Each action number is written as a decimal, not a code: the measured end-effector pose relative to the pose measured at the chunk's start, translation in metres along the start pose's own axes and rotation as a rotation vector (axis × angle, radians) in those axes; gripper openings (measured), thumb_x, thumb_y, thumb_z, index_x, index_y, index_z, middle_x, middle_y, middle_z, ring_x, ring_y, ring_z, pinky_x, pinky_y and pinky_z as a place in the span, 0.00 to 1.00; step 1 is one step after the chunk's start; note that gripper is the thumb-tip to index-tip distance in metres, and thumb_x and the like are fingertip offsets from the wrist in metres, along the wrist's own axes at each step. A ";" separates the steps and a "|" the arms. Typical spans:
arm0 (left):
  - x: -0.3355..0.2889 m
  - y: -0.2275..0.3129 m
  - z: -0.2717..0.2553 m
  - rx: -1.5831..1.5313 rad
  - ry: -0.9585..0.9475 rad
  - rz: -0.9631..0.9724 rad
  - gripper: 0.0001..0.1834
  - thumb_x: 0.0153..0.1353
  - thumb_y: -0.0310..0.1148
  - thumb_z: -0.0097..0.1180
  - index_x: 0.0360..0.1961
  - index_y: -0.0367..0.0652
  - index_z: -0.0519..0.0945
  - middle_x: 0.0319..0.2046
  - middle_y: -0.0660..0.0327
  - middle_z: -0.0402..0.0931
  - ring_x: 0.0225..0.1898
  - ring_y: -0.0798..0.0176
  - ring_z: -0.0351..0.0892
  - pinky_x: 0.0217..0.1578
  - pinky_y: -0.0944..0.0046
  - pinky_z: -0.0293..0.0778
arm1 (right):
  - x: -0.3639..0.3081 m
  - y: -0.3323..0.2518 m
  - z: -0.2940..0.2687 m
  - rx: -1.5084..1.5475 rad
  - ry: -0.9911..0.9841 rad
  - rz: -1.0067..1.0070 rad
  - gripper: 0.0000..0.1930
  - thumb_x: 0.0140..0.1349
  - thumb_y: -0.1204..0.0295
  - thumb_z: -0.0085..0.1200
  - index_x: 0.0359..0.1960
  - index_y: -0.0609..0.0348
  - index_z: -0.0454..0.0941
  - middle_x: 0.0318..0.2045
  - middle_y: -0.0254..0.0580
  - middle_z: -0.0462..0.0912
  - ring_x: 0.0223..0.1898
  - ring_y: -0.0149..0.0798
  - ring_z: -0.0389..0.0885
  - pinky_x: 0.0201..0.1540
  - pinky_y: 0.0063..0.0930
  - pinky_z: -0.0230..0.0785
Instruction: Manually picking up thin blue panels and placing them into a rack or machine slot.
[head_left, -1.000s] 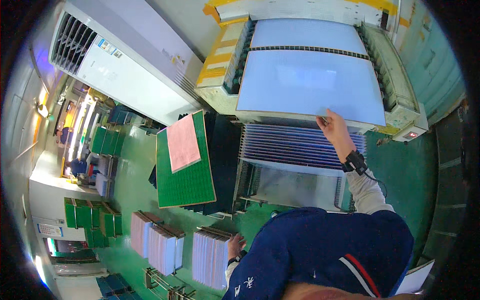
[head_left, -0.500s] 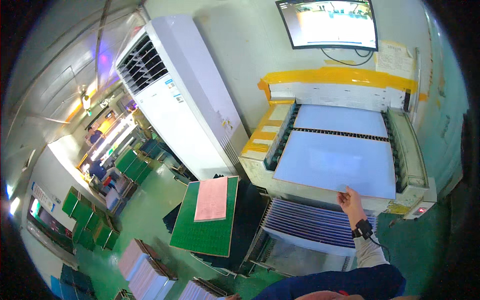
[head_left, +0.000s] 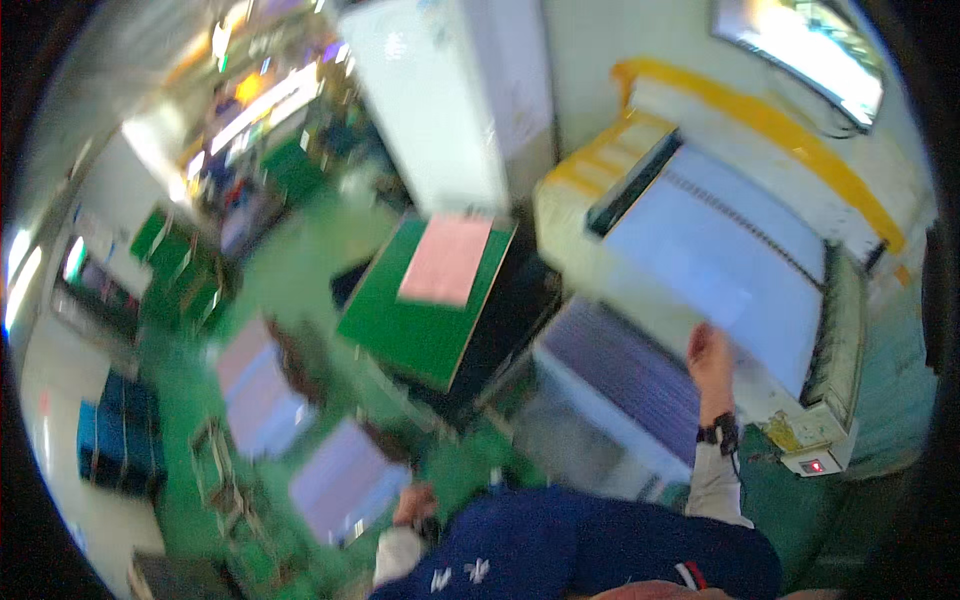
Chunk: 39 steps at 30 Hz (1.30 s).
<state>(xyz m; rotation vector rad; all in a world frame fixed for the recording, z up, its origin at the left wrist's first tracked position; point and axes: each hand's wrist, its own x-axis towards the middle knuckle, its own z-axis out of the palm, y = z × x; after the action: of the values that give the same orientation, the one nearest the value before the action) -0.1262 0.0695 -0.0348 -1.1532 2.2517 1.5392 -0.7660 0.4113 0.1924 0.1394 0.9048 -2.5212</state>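
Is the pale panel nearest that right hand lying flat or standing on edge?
Lying flat: the pale panel shows its broad face atop the conveyor machine. Blur hides whether the right hand touches it.

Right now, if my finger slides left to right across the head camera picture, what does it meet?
Boxy dark-blue stack → blurry group of pale pink-and-blue rectangular panels → bare left hand → bare right hand → small red-lit display.
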 end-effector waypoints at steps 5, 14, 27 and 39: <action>-0.028 0.060 -0.004 -0.744 0.290 -0.528 0.15 0.56 0.40 0.54 0.36 0.39 0.74 0.29 0.59 0.76 0.21 0.65 0.76 0.18 0.68 0.72 | -0.025 0.031 0.054 -0.121 0.107 0.199 0.15 0.61 0.62 0.47 0.41 0.62 0.74 0.34 0.37 0.78 0.34 0.32 0.75 0.35 0.23 0.70; -0.017 0.010 -0.065 -0.755 0.243 -0.521 0.18 0.55 0.41 0.55 0.39 0.36 0.74 0.30 0.59 0.76 0.25 0.66 0.75 0.22 0.67 0.73 | -0.038 0.153 0.177 -0.425 -0.098 0.283 0.12 0.63 0.66 0.44 0.41 0.62 0.73 0.33 0.37 0.76 0.35 0.31 0.74 0.36 0.22 0.67; 0.152 -0.107 -0.316 -0.187 0.315 -0.295 0.22 0.47 0.46 0.56 0.31 0.35 0.80 0.29 0.51 0.79 0.34 0.55 0.79 0.38 0.60 0.73 | 0.192 0.207 0.302 -2.083 -0.254 -1.062 0.29 0.57 0.58 0.50 0.55 0.65 0.64 0.54 0.53 0.67 0.56 0.46 0.64 0.59 0.32 0.52; 0.366 -0.193 -0.465 0.074 0.327 -0.299 0.28 0.50 0.53 0.52 0.43 0.40 0.76 0.42 0.50 0.75 0.45 0.48 0.73 0.46 0.55 0.68 | 0.230 0.268 0.353 -2.875 0.032 -0.835 0.33 0.56 0.50 0.49 0.51 0.71 0.66 0.48 0.62 0.72 0.51 0.57 0.68 0.53 0.36 0.58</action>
<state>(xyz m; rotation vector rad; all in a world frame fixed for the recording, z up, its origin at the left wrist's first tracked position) -0.1213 -0.5403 -0.1610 -1.7324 2.1678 1.2163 -0.8303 -0.0796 0.2567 0.8303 -2.5739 -0.5167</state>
